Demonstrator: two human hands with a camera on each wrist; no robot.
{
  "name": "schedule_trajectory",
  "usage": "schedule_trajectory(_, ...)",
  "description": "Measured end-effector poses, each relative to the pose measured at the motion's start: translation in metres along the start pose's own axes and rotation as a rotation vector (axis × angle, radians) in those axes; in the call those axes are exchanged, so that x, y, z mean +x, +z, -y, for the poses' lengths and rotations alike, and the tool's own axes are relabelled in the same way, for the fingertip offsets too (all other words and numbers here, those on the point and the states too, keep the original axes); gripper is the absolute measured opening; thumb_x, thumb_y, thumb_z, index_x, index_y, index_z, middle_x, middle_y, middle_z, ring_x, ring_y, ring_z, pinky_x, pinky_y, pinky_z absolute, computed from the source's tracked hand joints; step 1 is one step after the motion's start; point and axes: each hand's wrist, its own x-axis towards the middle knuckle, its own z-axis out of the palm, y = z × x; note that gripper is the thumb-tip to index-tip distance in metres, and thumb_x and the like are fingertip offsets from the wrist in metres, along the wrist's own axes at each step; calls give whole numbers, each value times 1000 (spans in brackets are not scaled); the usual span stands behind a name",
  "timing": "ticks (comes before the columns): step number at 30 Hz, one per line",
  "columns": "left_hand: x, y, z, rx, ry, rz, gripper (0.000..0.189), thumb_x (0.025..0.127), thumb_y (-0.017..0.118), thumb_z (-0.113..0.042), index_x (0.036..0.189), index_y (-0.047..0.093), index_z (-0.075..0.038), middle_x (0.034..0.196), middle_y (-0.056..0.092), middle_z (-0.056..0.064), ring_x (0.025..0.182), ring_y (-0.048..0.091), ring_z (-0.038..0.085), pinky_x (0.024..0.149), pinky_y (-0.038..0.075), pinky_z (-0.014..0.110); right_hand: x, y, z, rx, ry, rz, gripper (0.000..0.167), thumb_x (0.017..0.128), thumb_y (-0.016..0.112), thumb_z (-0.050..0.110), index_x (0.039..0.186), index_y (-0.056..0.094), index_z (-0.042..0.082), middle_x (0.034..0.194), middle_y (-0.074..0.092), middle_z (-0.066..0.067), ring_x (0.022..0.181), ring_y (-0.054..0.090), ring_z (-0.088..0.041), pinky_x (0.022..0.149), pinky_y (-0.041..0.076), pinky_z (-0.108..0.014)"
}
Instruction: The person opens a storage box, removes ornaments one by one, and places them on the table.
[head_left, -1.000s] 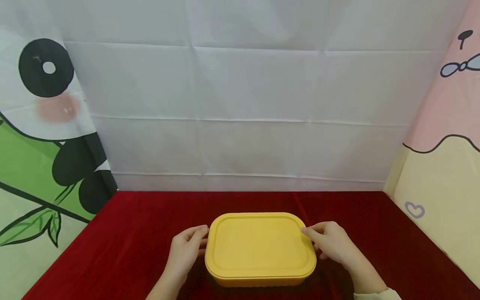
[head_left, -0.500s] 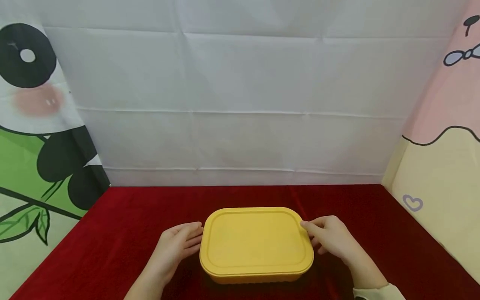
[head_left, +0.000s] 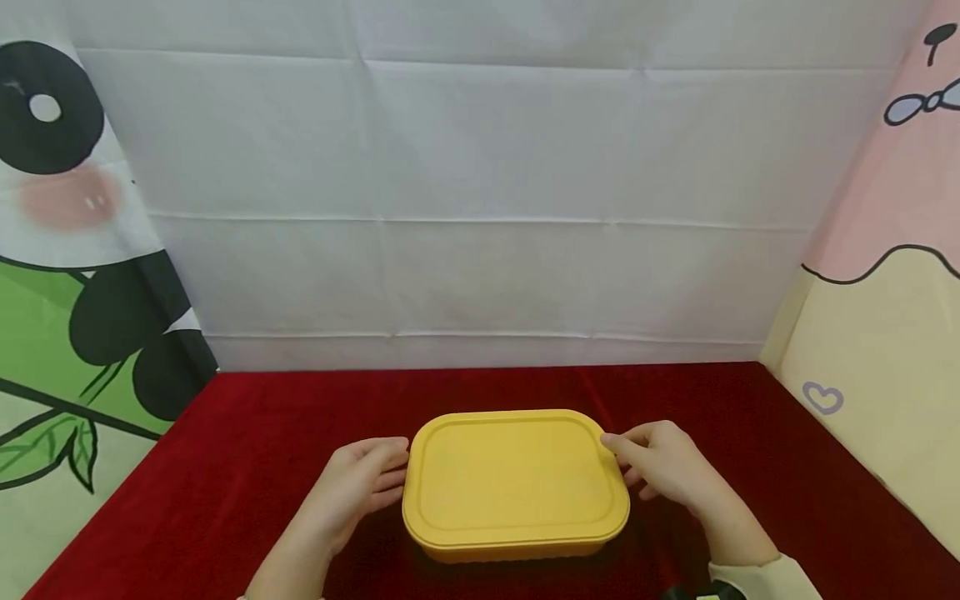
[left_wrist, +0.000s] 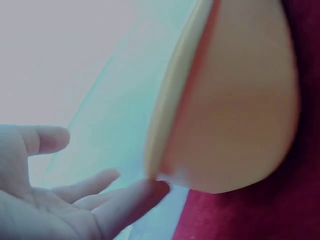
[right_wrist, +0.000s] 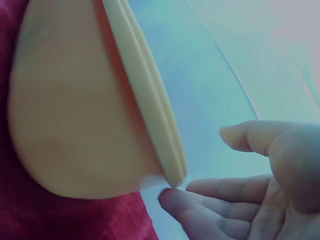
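A yellow lidded food container [head_left: 516, 479] stands on the red cloth, its lid [head_left: 517, 467] seated on top. At its left side is my left hand [head_left: 352, 483], fingers extended and slightly bent. In the left wrist view one fingertip [left_wrist: 159, 187] is right at the lid's rim, while the thumb [left_wrist: 52, 139] stays apart from it. My right hand [head_left: 667, 467] is at the far right corner. The right wrist view has a fingertip [right_wrist: 172, 197] just under the lid's edge and the thumb [right_wrist: 237, 137] held away. What the container holds is hidden.
Red cloth [head_left: 300, 417] covers the table. A white creased sheet [head_left: 480, 167] hangs behind it, with printed cartoon sheets at the left [head_left: 82, 333] and right [head_left: 877, 333]. A pale sleeve [head_left: 765, 575] shows at my right wrist.
My left hand has opened out from a bent-finger pose and drawn slightly away from the container's side. The right hand keeps its place by the lid. The head view has shifted a little.
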Motion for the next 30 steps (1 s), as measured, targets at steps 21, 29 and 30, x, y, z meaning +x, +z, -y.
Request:
schedule_trajectory(21,9,-9,-4,15,-14,51,57,90,60,-36,129,50,4,125,58,25,104,64,29,81,56,42,11,-8,10,-11,31,20,50,89,60,44,111,65,-1,81,68,-8,66,68,-18,55,55,-34)
schedule_trajectory(29,5,-8,-7,10,-29,30,48,92,58,-30,128,52,2,127,57,24,106,63,30,81,57,42,7,-8,9,-15,28,38,54,89,60,46,115,63,-2,83,69,-7,68,68,-17,55,53,-34)
schedule_trajectory(30,5,-8,-8,11,-31,29,48,92,58,-30,128,52,2,127,57,24,106,63,30,81,57,42,6,-8,9,-15,34,35,54,89,60,45,115,64,-2,83,69,-7,68,68,-17,55,53,-34)
